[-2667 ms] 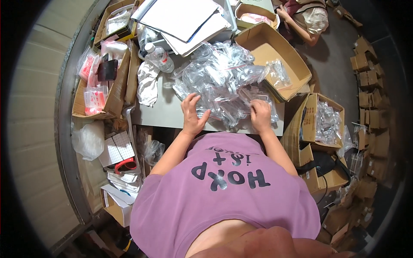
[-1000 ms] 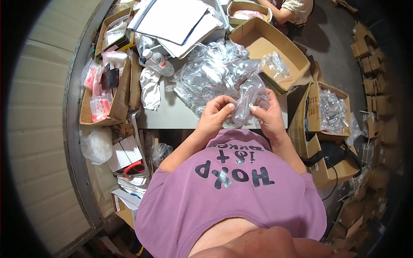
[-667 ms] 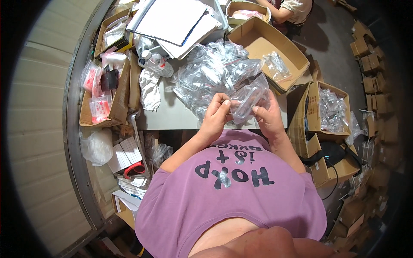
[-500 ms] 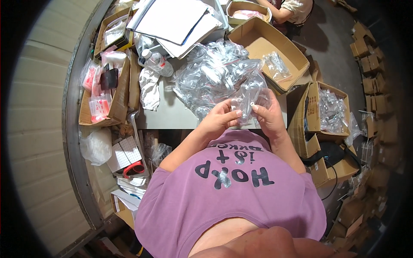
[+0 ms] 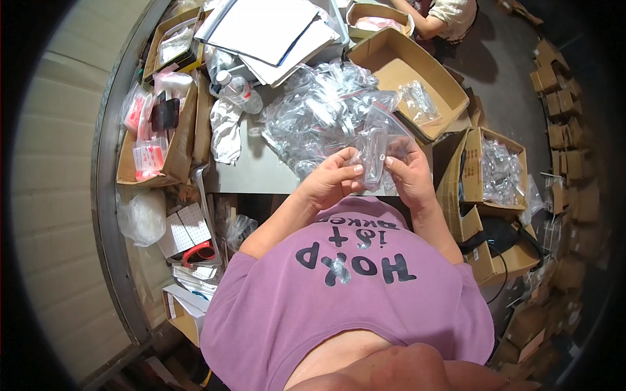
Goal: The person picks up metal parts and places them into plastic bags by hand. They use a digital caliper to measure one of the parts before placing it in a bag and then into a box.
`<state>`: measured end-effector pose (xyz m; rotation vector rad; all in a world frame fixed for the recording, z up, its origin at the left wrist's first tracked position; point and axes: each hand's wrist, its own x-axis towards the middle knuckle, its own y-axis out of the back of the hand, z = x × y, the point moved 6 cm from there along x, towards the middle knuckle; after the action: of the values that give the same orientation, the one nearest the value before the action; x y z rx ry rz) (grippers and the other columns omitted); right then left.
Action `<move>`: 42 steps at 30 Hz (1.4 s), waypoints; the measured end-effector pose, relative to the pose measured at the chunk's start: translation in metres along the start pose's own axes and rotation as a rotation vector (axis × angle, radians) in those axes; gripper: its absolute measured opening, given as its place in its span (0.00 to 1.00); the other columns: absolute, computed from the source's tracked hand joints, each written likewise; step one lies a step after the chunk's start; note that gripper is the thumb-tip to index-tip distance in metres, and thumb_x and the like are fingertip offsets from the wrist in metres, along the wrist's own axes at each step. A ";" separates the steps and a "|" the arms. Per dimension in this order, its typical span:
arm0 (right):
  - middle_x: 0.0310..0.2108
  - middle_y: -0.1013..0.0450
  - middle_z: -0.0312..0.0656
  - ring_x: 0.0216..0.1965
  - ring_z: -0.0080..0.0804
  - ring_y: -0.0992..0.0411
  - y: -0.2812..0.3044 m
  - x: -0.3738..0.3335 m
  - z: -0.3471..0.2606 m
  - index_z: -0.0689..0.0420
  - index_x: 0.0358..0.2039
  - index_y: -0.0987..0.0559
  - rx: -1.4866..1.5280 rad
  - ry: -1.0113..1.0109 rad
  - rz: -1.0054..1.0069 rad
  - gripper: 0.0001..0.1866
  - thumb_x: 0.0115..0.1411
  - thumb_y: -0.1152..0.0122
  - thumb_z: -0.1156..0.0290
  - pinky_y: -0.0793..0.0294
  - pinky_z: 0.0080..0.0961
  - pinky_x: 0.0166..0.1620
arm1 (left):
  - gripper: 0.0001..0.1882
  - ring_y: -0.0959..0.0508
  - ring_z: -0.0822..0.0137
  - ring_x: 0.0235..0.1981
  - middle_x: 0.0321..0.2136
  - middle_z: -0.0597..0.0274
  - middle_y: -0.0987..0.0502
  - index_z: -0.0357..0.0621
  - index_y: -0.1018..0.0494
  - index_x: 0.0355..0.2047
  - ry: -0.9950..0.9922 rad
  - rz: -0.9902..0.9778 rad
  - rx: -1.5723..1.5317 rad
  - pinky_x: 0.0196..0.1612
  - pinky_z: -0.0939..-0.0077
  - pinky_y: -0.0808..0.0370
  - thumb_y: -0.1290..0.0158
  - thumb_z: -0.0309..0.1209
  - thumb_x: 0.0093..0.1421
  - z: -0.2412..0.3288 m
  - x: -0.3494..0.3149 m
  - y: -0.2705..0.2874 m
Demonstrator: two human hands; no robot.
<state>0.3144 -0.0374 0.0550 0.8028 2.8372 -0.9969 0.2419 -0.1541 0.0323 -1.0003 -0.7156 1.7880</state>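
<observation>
clear plastic bag [image 5: 373, 156]: held up between both hands, by the near edge of the table [image 5: 244, 181] | left hand [image 5: 334, 174]: pinching its left side | right hand [image 5: 411, 173]: grasping its right side | pile of clear bags [image 5: 319, 107]: just beyond | open cardboard box [image 5: 385, 68]: right of pile | bottle [image 5: 240, 92], white cloth [image 5: 225, 133]: left of pile

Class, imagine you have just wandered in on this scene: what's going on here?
A person in a purple shirt is holding a clear plastic bag between the left hand and the right hand, near the front edge of a grey table. Just beyond lies a heap of similar bags. An open cardboard box with a few clear packets inside stands to the right, and a plastic bottle to the left.
</observation>
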 end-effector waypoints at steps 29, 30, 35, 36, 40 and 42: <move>0.38 0.32 0.44 0.38 0.29 0.30 -0.002 -0.004 0.007 0.56 0.54 0.47 -0.029 -0.041 0.085 0.32 0.50 0.46 0.83 0.28 0.24 0.42 | 0.16 0.31 0.74 0.39 0.36 0.63 0.31 0.37 0.35 0.40 -0.308 0.137 0.530 0.43 0.80 0.34 0.48 0.22 0.49 0.015 -0.003 -0.006; 0.38 0.32 0.45 0.38 0.28 0.30 -0.001 -0.004 0.006 0.56 0.54 0.48 -0.080 -0.007 0.053 0.33 0.50 0.46 0.84 0.29 0.23 0.42 | 0.17 0.31 0.75 0.39 0.36 0.63 0.31 0.37 0.35 0.40 -0.262 0.128 0.528 0.42 0.81 0.34 0.48 0.21 0.49 0.012 -0.002 -0.006; 0.37 0.32 0.46 0.39 0.27 0.30 -0.004 -0.007 0.003 0.56 0.54 0.48 -0.173 0.052 -0.007 0.33 0.51 0.47 0.84 0.29 0.22 0.42 | 0.17 0.30 0.76 0.33 0.33 0.65 0.30 0.36 0.35 0.40 -0.270 0.120 0.582 0.38 0.83 0.32 0.48 0.21 0.48 0.012 -0.003 -0.002; 0.38 0.32 0.46 0.39 0.27 0.30 -0.004 -0.007 0.004 0.56 0.55 0.48 -0.161 0.042 -0.012 0.33 0.51 0.47 0.85 0.29 0.23 0.42 | 0.17 0.30 0.77 0.31 0.31 0.66 0.30 0.36 0.35 0.40 -0.269 0.148 0.622 0.36 0.84 0.32 0.48 0.20 0.48 0.013 -0.004 -0.002; 0.41 0.34 0.49 0.41 0.32 0.31 0.000 -0.009 0.006 0.57 0.55 0.49 0.047 -0.080 -0.009 0.35 0.48 0.46 0.84 0.29 0.26 0.45 | 0.17 0.30 0.78 0.29 0.29 0.66 0.30 0.36 0.35 0.40 -0.300 0.221 0.694 0.33 0.86 0.32 0.48 0.19 0.47 0.014 -0.007 -0.001; 0.42 0.34 0.49 0.42 0.32 0.31 -0.008 -0.012 0.000 0.56 0.55 0.50 0.027 -0.070 -0.014 0.36 0.48 0.46 0.84 0.30 0.26 0.45 | 0.16 0.31 0.80 0.25 0.26 0.67 0.31 0.35 0.34 0.36 -0.336 0.288 0.668 0.29 0.88 0.32 0.48 0.20 0.45 0.016 -0.010 -0.002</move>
<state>0.3212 -0.0488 0.0617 0.7362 2.7807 -1.0462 0.2313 -0.1632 0.0444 -0.3651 -0.1280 2.2579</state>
